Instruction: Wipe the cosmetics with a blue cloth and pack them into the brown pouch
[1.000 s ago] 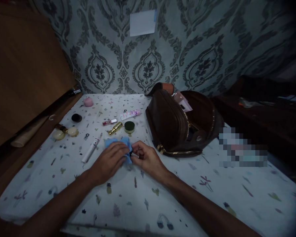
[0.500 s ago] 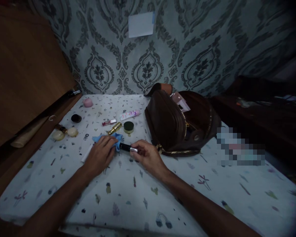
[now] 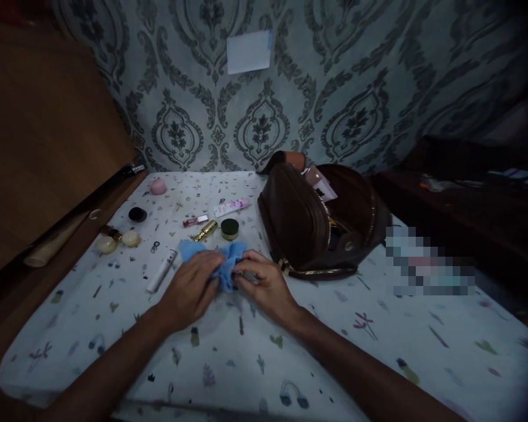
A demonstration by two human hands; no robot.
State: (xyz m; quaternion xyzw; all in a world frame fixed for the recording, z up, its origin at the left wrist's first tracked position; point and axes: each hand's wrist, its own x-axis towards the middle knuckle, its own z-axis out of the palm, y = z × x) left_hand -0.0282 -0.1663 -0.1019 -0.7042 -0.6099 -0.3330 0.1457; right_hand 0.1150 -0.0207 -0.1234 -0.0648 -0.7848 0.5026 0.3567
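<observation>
My left hand (image 3: 193, 287) is closed around a crumpled blue cloth (image 3: 232, 266), pressing it over a small cosmetic tube that is now almost wholly hidden. My right hand (image 3: 264, 284) pinches the tube's end at the cloth's right side. Just beyond the cloth lie a gold lipstick tube (image 3: 206, 230) and a round dark-lidded jar (image 3: 229, 228). A white pen-like tube (image 3: 162, 271) rests left of my left hand. Farther back are a small red tube with a pale cap (image 3: 195, 220) and a white-and-pink squeeze tube (image 3: 231, 207).
An open brown leather bag (image 3: 294, 217) stands to the right, with pink items (image 3: 321, 184) showing inside. On the left are a black cap (image 3: 136, 214), a pink round container (image 3: 157, 186) and cream-coloured round pieces (image 3: 131, 238). A wooden panel (image 3: 48, 111) borders the left side.
My left hand has slid the blue cloth rightward along the black tube with a silver end, covering it up to my right hand. The white pen-like tube is now more exposed.
</observation>
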